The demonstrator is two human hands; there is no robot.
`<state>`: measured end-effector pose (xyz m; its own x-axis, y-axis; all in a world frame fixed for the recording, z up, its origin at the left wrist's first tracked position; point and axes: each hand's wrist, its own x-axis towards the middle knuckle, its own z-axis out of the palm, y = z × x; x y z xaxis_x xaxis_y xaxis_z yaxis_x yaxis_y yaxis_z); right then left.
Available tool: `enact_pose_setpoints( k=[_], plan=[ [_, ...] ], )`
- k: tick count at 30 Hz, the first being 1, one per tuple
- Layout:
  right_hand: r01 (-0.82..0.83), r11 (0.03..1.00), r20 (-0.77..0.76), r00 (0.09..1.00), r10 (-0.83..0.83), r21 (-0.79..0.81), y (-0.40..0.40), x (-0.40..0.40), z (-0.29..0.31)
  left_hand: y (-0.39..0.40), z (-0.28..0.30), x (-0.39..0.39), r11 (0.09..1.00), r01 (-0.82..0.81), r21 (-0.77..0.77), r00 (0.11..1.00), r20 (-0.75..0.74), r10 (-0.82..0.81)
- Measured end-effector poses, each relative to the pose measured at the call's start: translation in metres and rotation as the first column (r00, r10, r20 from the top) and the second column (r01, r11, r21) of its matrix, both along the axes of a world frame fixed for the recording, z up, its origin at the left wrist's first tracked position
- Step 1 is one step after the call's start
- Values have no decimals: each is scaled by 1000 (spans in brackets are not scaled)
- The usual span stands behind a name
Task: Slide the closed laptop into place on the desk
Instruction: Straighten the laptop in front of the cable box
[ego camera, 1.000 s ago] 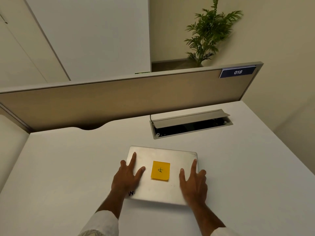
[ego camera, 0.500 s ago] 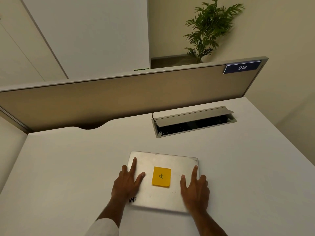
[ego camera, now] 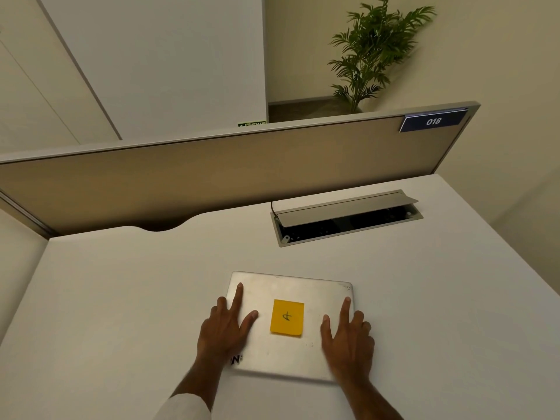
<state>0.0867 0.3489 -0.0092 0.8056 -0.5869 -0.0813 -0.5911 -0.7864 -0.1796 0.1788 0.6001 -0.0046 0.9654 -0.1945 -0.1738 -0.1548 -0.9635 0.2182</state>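
A closed silver laptop [ego camera: 318, 295] lies flat on the white desk [ego camera: 121, 298], near the front middle. A yellow sticky note [ego camera: 287, 317] with a handwritten mark is stuck to the centre of its lid. My left hand [ego camera: 225, 327] rests palm-down on the lid's left part, fingers spread, some reaching past the left edge. On the right part of the lid my right hand [ego camera: 348, 338] lies flat with its fingers apart. Neither hand curls around the laptop.
An open cable box [ego camera: 348, 219] with a raised grey flap is sunk into the desk behind the laptop. A beige partition [ego camera: 212, 177] with a "018" label [ego camera: 433, 121] closes off the desk's far edge. A potted plant [ego camera: 369, 53] stands beyond it.
The laptop, with both hands flat on it, has slid a little toward me, away from the cable box. Over the last half second it has hardly moved.
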Motion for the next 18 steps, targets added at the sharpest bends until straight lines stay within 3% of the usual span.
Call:
enact_pose_setpoints(
  k=[18],
  plan=[
    [2, 1000, -32, 1000, -1, 6, 4, -1, 7, -4, -1, -5, 999, -43, 3, 999, 24, 43]
  ],
)
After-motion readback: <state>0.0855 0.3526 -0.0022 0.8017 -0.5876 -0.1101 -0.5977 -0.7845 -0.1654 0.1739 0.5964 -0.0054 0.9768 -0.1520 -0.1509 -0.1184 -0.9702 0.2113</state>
